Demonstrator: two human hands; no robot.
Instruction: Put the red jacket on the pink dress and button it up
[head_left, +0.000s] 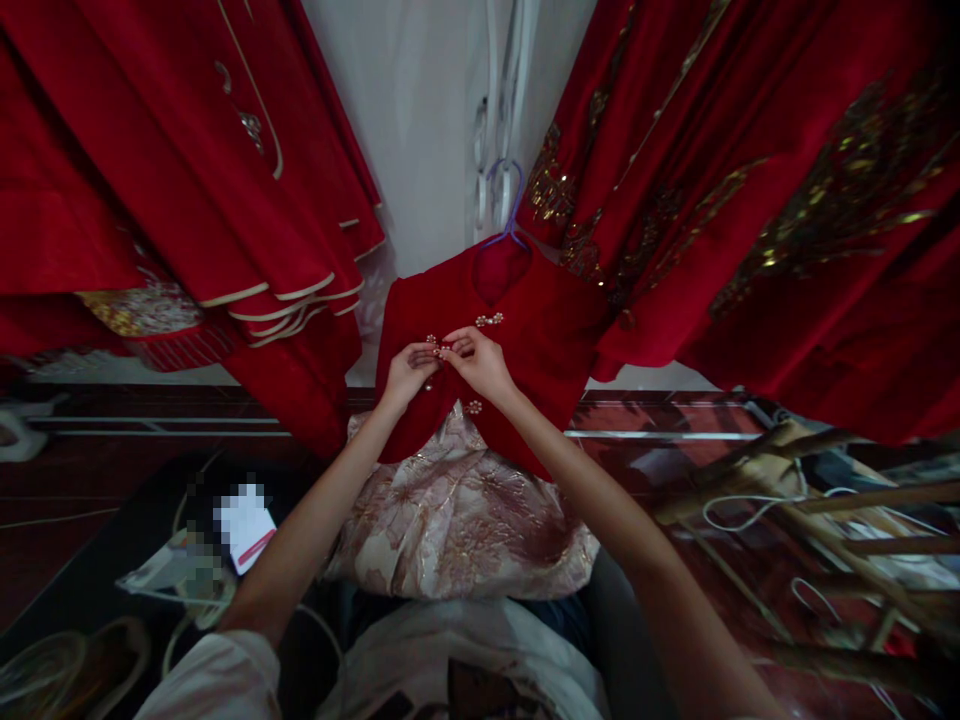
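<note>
My left hand (409, 374) and right hand (482, 364) pinch a beaded clasp (442, 351) on the front of the red jacket (547, 345) hanging before me; so small a piece calls for a light, level touch.

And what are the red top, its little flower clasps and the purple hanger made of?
The red top seems to be fabric, matte: it drapes softly with little shine. The flower clasps seem beaded, perhaps imitation pearl on metal: round shiny dots show, but they're too small for certainty. The purple hanger could be plastic or coated wire, being thin and curved.
</note>
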